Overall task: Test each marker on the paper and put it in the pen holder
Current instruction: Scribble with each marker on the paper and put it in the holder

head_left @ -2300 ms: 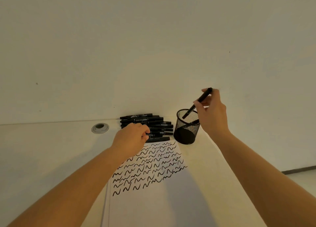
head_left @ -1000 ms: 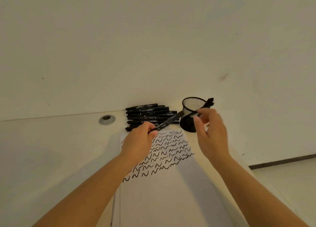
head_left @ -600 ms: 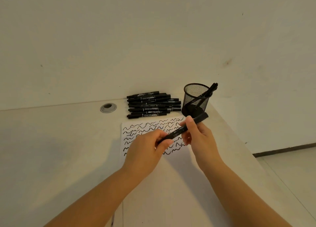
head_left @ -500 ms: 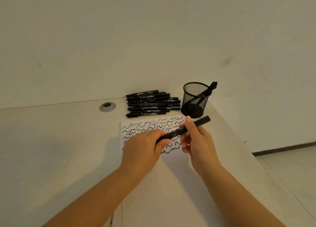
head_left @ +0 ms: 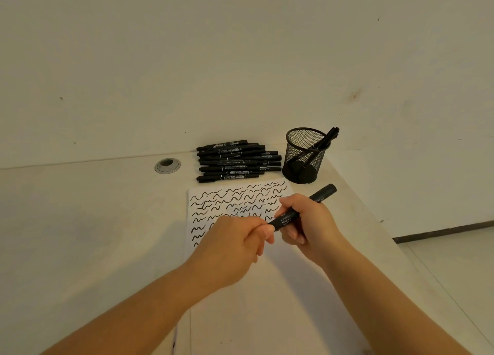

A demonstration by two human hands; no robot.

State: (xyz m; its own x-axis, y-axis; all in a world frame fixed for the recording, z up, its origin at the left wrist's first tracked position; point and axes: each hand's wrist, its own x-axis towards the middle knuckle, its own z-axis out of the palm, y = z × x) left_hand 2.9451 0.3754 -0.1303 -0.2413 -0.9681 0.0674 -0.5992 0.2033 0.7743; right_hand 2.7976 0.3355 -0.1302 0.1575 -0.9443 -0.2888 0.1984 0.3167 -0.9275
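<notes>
A: Where's the marker (head_left: 302, 210) at this point?

B: Over the paper (head_left: 240, 248), held in both hands. The right hand (head_left: 307, 226) has its fingers curled round the barrel; the left hand (head_left: 235, 245) pinches the near end, which I take to be the cap. Both have a closed grip on it.

A: How will it handle?

B: Light and stiff, I'd judge, with smooth plastic that could slip a little. The barrel is the place to hold it, as the right hand does. The cap probably needs a firm straight pull, and a sudden release could jerk the tip across the sheet.

A: And the rest of the set?

B: A pile (head_left: 238, 161) lies on the tabletop (head_left: 80, 221) just beyond the paper, beside a round grommet (head_left: 167, 165). The mesh holder (head_left: 304, 157) stands to the right of the pile, with at least one marker leaning inside it.

A: Anything you can't make out?

B: The near end is buried in the left hand's fingers, so whether the cap is on, loose or off is hidden. The count in the holder is unclear through the mesh. The hands cover part of the squiggles, and the sheet's lower edge is cut off.
</notes>
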